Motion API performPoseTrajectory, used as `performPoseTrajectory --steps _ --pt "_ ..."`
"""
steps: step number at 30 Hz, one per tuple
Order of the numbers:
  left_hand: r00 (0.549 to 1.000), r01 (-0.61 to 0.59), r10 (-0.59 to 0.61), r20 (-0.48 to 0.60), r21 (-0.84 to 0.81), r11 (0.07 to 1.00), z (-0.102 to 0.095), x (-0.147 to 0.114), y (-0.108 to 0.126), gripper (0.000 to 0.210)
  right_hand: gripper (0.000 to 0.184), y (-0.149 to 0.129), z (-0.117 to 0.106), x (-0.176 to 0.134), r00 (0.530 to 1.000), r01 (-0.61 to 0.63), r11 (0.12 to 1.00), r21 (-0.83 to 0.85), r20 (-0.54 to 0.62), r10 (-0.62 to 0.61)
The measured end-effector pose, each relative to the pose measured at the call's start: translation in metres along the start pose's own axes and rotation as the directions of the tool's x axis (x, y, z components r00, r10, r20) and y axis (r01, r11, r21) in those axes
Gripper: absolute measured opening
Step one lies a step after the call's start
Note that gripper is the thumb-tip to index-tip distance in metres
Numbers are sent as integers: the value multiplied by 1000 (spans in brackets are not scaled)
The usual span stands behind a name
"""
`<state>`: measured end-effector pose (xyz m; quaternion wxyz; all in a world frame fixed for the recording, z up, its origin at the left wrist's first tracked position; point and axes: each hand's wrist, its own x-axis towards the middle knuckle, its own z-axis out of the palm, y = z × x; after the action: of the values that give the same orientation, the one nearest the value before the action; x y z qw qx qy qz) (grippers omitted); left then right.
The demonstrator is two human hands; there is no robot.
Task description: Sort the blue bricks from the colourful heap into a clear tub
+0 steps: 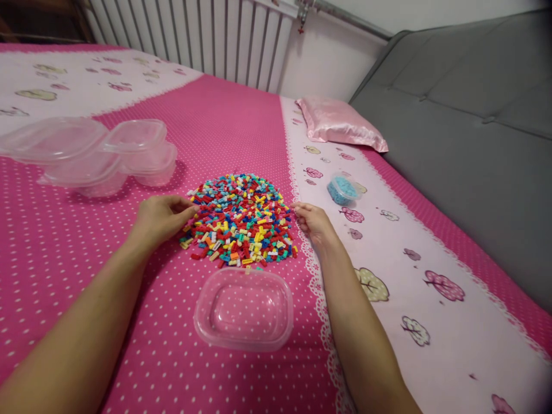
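A round heap of small toy bricks in many colours lies on the pink dotted bedspread. At its left edge is my left hand, thumb and fingers drawn together against the outer bricks. My right hand is by the right edge with its fingers curled in a pinch. Whatever either hand pinches is too small or hidden to make out. Just in front of the heap sits an empty clear plastic container, its rim close to the nearest bricks.
Several clear plastic containers are stacked at the left. A small clear box of blue bricks rests to the right. Farther back are a pink satin pillow, a white radiator and a grey padded headboard.
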<state>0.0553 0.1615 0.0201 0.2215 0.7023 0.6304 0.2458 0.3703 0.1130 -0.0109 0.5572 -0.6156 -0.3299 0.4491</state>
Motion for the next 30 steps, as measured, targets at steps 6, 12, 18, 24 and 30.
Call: performPoseTrajectory --steps 6,12,18,24,30 --pt "1000 26 -26 9 -4 1000 0 -1 0 42 24 19 -4 9 974 224 855 -468 89 -207" --pt "1000 8 -8 5 26 1000 0 0 -1 41 25 8 -3 2 958 275 632 -724 149 -247" --pt "1000 4 -4 7 -7 1000 2 0 -2 40 18 6 -2 0 962 254 580 -774 137 -237" --pt "1000 13 -13 5 -2 1000 1 -1 -1 41 7 10 0 2 992 125 868 -481 56 -112" --pt "1000 -5 5 3 16 1000 0 1 -2 41 12 -6 -3 -1 987 -125 969 212 123 100"
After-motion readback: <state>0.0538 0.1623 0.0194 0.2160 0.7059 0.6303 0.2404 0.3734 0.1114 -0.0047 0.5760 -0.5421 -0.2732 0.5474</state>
